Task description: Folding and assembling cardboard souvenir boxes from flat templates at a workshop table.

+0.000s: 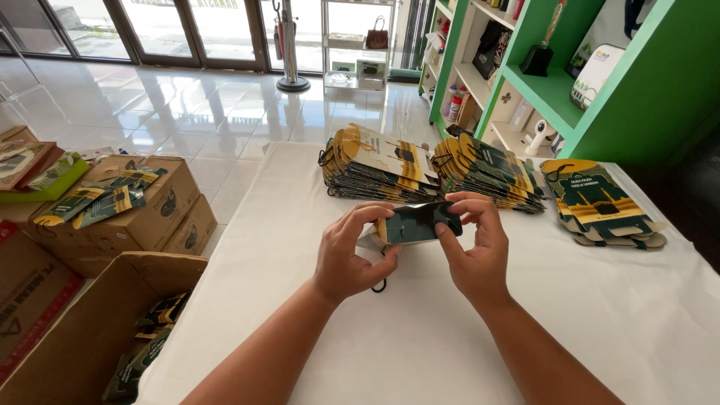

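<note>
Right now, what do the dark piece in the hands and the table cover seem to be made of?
The dark green piece, held by the left hand and right hand, looks like thin printed card with a slightly glossy finish: it has flat panels, crisp edges and catches light. The white table cover seems to be matte cloth or paper; faint creases show, but the look leaves it open.

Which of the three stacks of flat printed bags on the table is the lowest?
The stack at the far right, near the table's right edge. It holds only a few loosely fanned bags, while the left stack and middle stack are tall piles.
</note>
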